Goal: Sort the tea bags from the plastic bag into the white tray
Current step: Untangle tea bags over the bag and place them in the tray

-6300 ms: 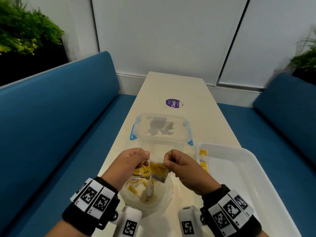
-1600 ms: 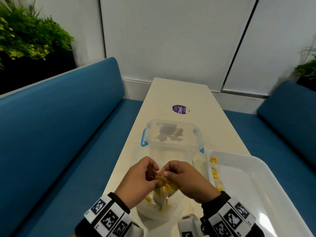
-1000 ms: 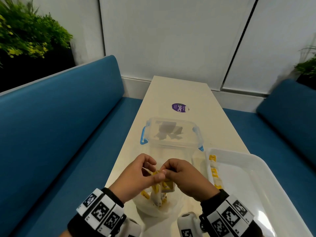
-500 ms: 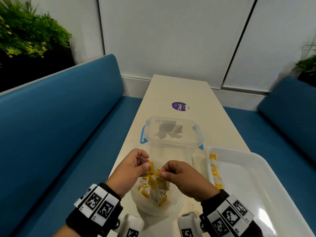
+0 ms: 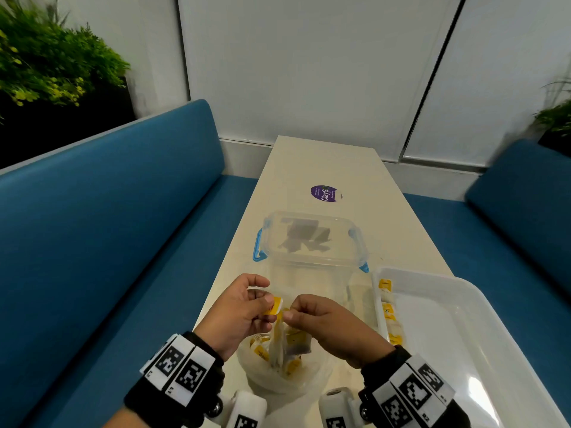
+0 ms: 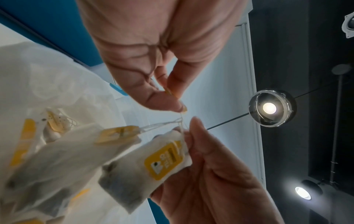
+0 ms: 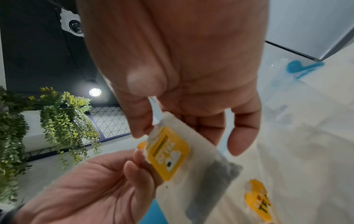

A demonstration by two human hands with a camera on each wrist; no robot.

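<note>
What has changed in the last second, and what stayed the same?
The left hand pulled a yellow tag up and leftward, away from the right hand, which still pinches a tea bag over the plastic bag. White tray and clear container are unchanged.

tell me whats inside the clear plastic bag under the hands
Inside the clear plastic bag lie several white tea bags with yellow tags, strings tangled. The left hand and right hand cover the bag's mouth, so the count is unclear.
</note>
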